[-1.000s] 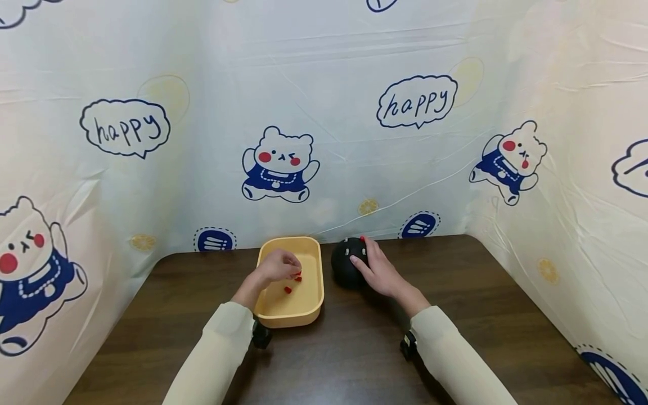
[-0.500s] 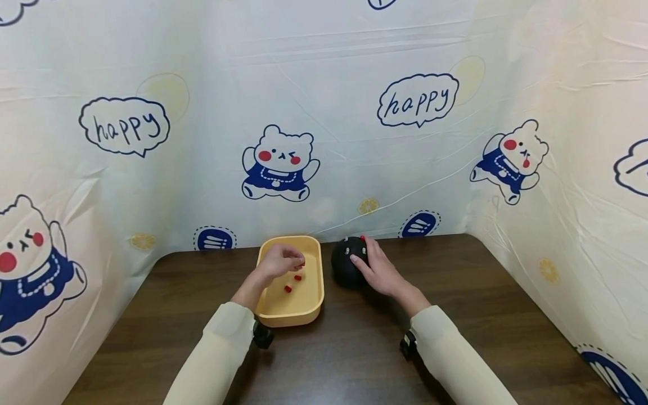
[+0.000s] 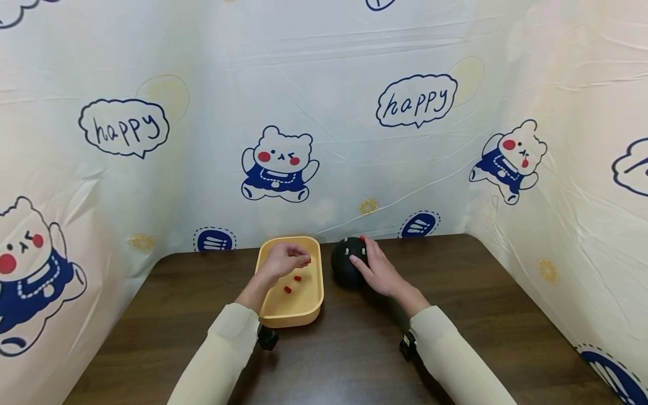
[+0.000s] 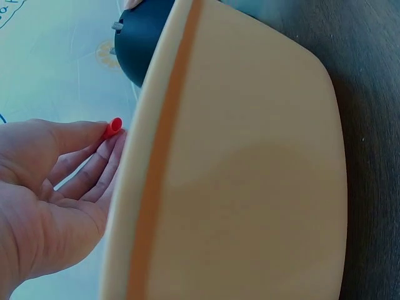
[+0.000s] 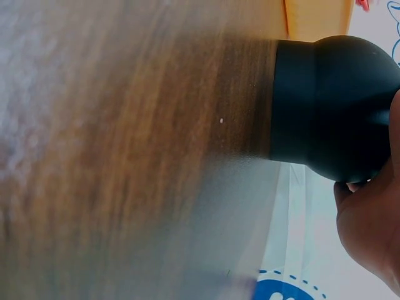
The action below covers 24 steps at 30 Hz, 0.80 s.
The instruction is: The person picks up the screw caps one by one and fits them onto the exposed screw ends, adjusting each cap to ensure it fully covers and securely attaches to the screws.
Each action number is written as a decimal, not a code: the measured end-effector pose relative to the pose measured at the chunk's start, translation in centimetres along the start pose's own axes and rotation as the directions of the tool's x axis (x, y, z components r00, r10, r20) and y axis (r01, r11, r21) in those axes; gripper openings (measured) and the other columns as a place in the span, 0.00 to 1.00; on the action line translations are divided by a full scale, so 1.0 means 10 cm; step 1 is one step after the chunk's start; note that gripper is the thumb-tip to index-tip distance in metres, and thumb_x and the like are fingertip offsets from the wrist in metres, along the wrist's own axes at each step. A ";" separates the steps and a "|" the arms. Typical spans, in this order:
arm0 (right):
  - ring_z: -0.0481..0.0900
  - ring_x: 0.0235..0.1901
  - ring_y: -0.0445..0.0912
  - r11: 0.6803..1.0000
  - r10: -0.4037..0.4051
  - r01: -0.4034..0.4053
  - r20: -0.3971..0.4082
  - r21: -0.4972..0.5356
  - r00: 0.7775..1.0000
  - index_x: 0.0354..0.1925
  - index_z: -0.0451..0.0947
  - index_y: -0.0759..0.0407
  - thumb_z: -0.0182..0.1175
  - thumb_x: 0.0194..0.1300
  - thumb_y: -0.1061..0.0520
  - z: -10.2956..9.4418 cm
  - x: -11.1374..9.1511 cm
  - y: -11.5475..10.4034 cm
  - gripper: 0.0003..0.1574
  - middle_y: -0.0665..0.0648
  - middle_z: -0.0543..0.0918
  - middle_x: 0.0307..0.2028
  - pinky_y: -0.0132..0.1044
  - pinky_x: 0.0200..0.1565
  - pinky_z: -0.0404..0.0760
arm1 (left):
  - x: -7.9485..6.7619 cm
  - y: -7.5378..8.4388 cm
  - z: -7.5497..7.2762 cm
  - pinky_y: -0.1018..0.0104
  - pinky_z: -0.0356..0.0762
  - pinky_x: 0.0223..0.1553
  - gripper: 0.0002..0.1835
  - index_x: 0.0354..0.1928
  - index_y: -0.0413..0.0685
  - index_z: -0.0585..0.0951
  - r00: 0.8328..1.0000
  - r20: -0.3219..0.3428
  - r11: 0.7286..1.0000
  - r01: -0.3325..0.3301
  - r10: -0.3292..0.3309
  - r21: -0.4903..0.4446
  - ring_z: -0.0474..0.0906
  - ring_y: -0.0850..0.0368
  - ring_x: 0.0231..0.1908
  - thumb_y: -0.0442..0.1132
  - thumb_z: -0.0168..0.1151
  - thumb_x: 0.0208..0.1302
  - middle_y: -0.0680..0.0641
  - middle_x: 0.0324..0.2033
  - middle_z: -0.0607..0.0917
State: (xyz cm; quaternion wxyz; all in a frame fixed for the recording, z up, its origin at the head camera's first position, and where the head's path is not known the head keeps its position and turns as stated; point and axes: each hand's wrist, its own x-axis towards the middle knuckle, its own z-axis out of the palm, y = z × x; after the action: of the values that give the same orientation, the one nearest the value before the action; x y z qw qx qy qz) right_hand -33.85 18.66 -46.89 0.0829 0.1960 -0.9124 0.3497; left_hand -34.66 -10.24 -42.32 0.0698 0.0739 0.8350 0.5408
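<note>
My left hand is over the yellow tray, near its right wall. Between thumb and fingers it pinches a small red cap, whose hollow end shows in the left wrist view. Two more red caps lie on the tray floor. Beside the tray stands a black dome-shaped thing with silver studs on its upper part. My right hand holds the dome from the right, thumb in front and fingers along the far side. A red spot shows on the dome next to those fingers.
Everything stands on a dark wooden table, near its back edge. A pale printed curtain rises right behind it and along both sides. Tray and dome are a narrow gap apart.
My left hand has lifted a red cap from the tray floor and moved a little to the right with it. The right hand and the dome have stayed put.
</note>
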 end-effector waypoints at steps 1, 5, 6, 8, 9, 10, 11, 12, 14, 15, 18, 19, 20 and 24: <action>0.64 0.70 0.60 1.000 0.001 -0.001 0.000 0.001 1.000 0.79 0.46 0.61 0.46 0.78 0.33 0.00 0.00 0.00 0.48 0.66 0.58 0.75 0.62 0.70 0.64 | 0.00 0.00 0.01 0.45 0.82 0.54 0.06 0.44 0.38 0.87 1.000 -0.002 1.000 -0.005 0.005 0.005 0.84 0.36 0.48 0.33 0.66 0.69 0.43 0.37 0.89; 0.63 0.71 0.58 1.000 0.021 -0.021 0.016 0.002 1.000 0.80 0.45 0.58 0.46 0.78 0.32 0.00 0.01 0.01 0.49 0.64 0.57 0.75 0.60 0.71 0.63 | 0.01 0.04 0.05 0.47 0.82 0.54 0.07 0.44 0.39 0.87 1.000 -0.012 1.000 -0.013 0.013 0.027 0.85 0.40 0.45 0.34 0.66 0.69 0.43 0.37 0.89; 0.63 0.71 0.58 1.000 0.026 -0.026 0.021 0.001 0.999 0.80 0.45 0.58 0.45 0.78 0.32 0.00 0.01 0.01 0.49 0.64 0.56 0.76 0.59 0.71 0.63 | 0.01 0.05 0.06 0.47 0.83 0.53 0.07 0.44 0.39 0.87 1.000 -0.012 0.999 -0.017 0.017 0.032 0.85 0.41 0.44 0.34 0.66 0.69 0.44 0.37 0.89; 0.62 0.71 0.58 0.999 0.034 -0.034 0.030 -0.001 0.999 0.80 0.44 0.57 0.45 0.78 0.32 0.00 0.01 0.02 0.49 0.63 0.56 0.76 0.59 0.72 0.62 | 0.01 0.07 0.08 0.50 0.84 0.52 0.07 0.44 0.40 0.87 1.000 -0.012 0.999 -0.019 0.020 0.034 0.86 0.44 0.42 0.34 0.67 0.69 0.43 0.38 0.89; 0.62 0.71 0.58 0.999 0.035 -0.035 0.032 0.000 0.999 0.80 0.44 0.58 0.45 0.78 0.31 -0.01 0.01 0.02 0.49 0.64 0.56 0.76 0.59 0.72 0.62 | 0.01 0.09 0.09 0.52 0.84 0.51 0.07 0.44 0.40 0.87 1.000 -0.014 0.999 -0.020 0.020 0.034 0.86 0.46 0.41 0.34 0.67 0.69 0.44 0.38 0.89; 0.62 0.71 0.58 0.999 0.034 -0.034 0.033 0.000 0.999 0.80 0.45 0.58 0.45 0.78 0.31 -0.01 0.02 0.02 0.49 0.64 0.56 0.76 0.59 0.72 0.62 | 0.01 0.10 0.10 0.54 0.84 0.50 0.07 0.44 0.40 0.87 1.000 -0.015 0.999 -0.022 0.022 0.032 0.85 0.48 0.40 0.35 0.67 0.69 0.44 0.37 0.89; 0.62 0.71 0.58 0.999 0.035 -0.035 0.034 -0.001 0.999 0.80 0.44 0.57 0.45 0.78 0.31 -0.01 0.02 0.02 0.49 0.64 0.56 0.76 0.59 0.72 0.62 | 0.01 0.12 0.11 0.55 0.84 0.49 0.06 0.44 0.41 0.88 1.000 -0.016 0.999 -0.024 0.024 0.030 0.86 0.49 0.39 0.35 0.67 0.68 0.44 0.37 0.89; 0.62 0.71 0.58 0.999 0.034 -0.034 0.033 0.001 0.999 0.80 0.45 0.58 0.45 0.78 0.31 -0.01 0.02 0.02 0.49 0.64 0.56 0.76 0.59 0.72 0.62 | 0.01 0.13 0.12 0.56 0.84 0.49 0.06 0.44 0.41 0.88 0.999 -0.019 0.999 -0.027 0.027 0.028 0.86 0.49 0.39 0.35 0.68 0.68 0.44 0.37 0.89; 0.62 0.71 0.58 0.999 0.034 -0.034 0.032 0.002 0.999 0.80 0.45 0.57 0.45 0.78 0.31 -0.01 0.02 0.02 0.49 0.64 0.56 0.75 0.59 0.72 0.63 | 0.01 0.16 0.15 0.54 0.84 0.50 0.06 0.44 0.42 0.88 0.999 -0.027 0.999 -0.037 0.038 0.026 0.86 0.50 0.39 0.35 0.68 0.68 0.45 0.37 0.89; 0.62 0.71 0.58 0.999 0.034 -0.034 0.031 0.002 0.999 0.80 0.45 0.57 0.45 0.78 0.31 -0.01 0.02 0.02 0.49 0.64 0.56 0.75 0.59 0.71 0.63 | 0.01 0.17 0.16 0.54 0.84 0.50 0.06 0.44 0.43 0.88 0.998 -0.030 0.998 -0.048 0.049 0.027 0.86 0.48 0.40 0.35 0.68 0.68 0.45 0.37 0.89; 0.62 0.71 0.58 0.999 0.034 -0.033 0.030 -0.005 0.999 0.80 0.45 0.57 0.45 0.78 0.31 -0.01 0.02 0.02 0.49 0.64 0.56 0.76 0.59 0.71 0.63 | 0.01 0.20 0.19 0.57 0.84 0.47 0.06 0.43 0.43 0.88 0.995 -0.045 0.995 -0.091 0.092 0.039 0.85 0.49 0.39 0.35 0.68 0.68 0.46 0.36 0.89; 0.62 0.71 0.58 0.999 0.036 -0.036 0.030 -0.009 0.999 0.80 0.45 0.57 0.45 0.78 0.31 -0.01 0.02 0.02 0.49 0.64 0.56 0.76 0.59 0.71 0.63 | 0.01 0.21 0.20 0.58 0.84 0.46 0.05 0.43 0.44 0.88 0.993 -0.049 0.994 -0.103 0.105 0.043 0.84 0.51 0.38 0.35 0.68 0.67 0.46 0.36 0.89; 0.62 0.71 0.58 0.999 0.037 -0.037 0.031 -0.013 0.999 0.80 0.45 0.57 0.45 0.78 0.31 -0.01 0.02 0.01 0.49 0.64 0.56 0.76 0.59 0.71 0.63 | 0.01 0.22 0.21 0.60 0.83 0.44 0.05 0.42 0.44 0.88 0.992 -0.053 0.992 -0.115 0.117 0.048 0.84 0.51 0.37 0.34 0.69 0.67 0.46 0.36 0.89; 0.63 0.71 0.58 0.999 0.037 -0.036 0.023 -0.021 0.999 0.79 0.45 0.57 0.46 0.78 0.32 -0.01 0.01 0.00 0.48 0.64 0.57 0.75 0.59 0.71 0.64 | -0.01 0.27 0.26 0.62 0.81 0.43 0.05 0.42 0.44 0.88 0.990 -0.069 0.992 -0.119 0.123 0.047 0.83 0.54 0.37 0.35 0.68 0.68 0.47 0.35 0.89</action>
State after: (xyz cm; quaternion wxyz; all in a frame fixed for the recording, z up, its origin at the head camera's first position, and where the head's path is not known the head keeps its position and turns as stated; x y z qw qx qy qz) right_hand -33.99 18.69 -46.83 0.0677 0.1826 -0.9203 0.3393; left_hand -33.97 -6.90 -40.92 0.0052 0.1064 0.8424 0.5282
